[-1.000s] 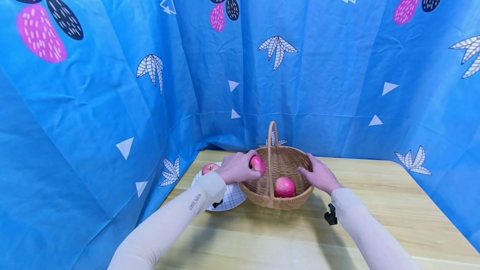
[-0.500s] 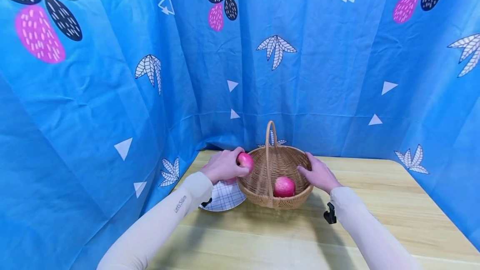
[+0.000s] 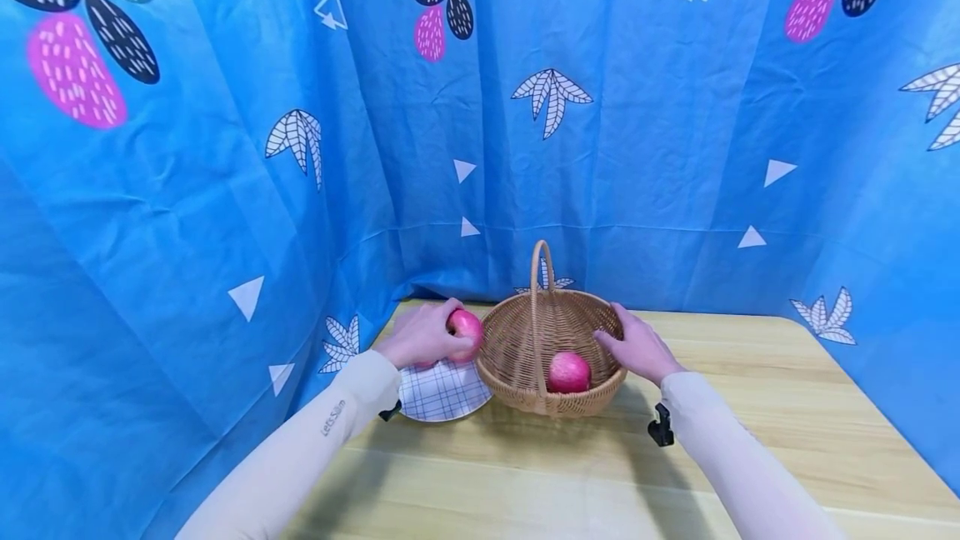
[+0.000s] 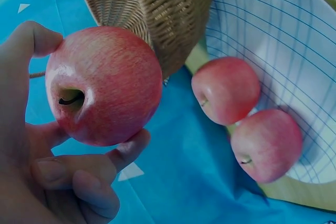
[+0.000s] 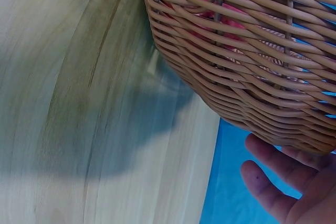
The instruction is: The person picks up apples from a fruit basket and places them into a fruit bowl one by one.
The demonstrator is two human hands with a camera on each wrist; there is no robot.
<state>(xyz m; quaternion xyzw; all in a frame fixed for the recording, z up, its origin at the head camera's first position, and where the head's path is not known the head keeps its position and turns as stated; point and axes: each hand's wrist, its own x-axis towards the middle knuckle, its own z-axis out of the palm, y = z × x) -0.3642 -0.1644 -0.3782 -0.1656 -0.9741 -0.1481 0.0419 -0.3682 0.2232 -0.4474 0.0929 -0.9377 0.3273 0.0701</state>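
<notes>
My left hand [image 3: 423, 337] grips a red apple [image 3: 467, 335], thumb and fingertips around its sides, beside the basket's left rim and over the plate [image 3: 446, 397]. In the left wrist view the dimpled end of this apple faces the camera. Two more apples, one [image 4: 227, 91] and another [image 4: 266, 146], sit together on the blue-checked white plate; in the head view they are mostly hidden behind the left hand. My right hand [image 3: 641, 346] holds the right rim of the wicker basket [image 3: 555, 405], thumb inside and fingers outside. One apple [image 3: 570, 373] lies inside the basket.
The basket's tall arched handle [image 3: 537, 315] rises above its middle. Everything stands on a light wooden table [image 3: 570, 482]. A blue patterned curtain [image 3: 420, 148] encloses the back and sides.
My left hand has drawn the apple leftward, from over the basket's left side to over the plate. The right hand stays at the rim, and the basket has hardly moved.
</notes>
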